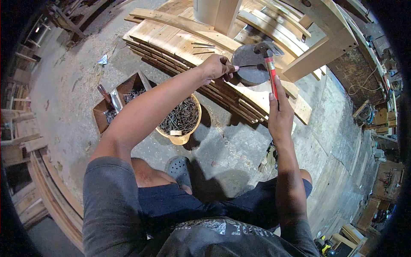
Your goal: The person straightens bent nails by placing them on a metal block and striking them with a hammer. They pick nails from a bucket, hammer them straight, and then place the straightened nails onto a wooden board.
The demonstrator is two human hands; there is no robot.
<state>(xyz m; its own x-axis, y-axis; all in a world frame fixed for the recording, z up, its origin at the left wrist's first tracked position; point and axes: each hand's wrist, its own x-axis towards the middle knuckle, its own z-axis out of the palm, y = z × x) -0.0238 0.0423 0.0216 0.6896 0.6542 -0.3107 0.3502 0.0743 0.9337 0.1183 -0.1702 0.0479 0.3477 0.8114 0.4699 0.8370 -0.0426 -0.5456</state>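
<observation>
My left hand [219,68] pinches a thin nail [247,66] that lies across a round dark metal block [252,73]. The block rests on stacked wooden boards [171,40]. My right hand [280,109] is wrapped round the red handle of a hammer [271,68], whose head is over the block's upper right edge. A few loose nails [203,46] lie on the boards, up and left of my left hand.
A yellow bowl [198,122] full of nails stands on the floor, beside a wooden box [101,112] with nails and tools. Upright timber [227,17] and a white bucket [205,12] stand at the top. Curved boards [55,195] lie at left.
</observation>
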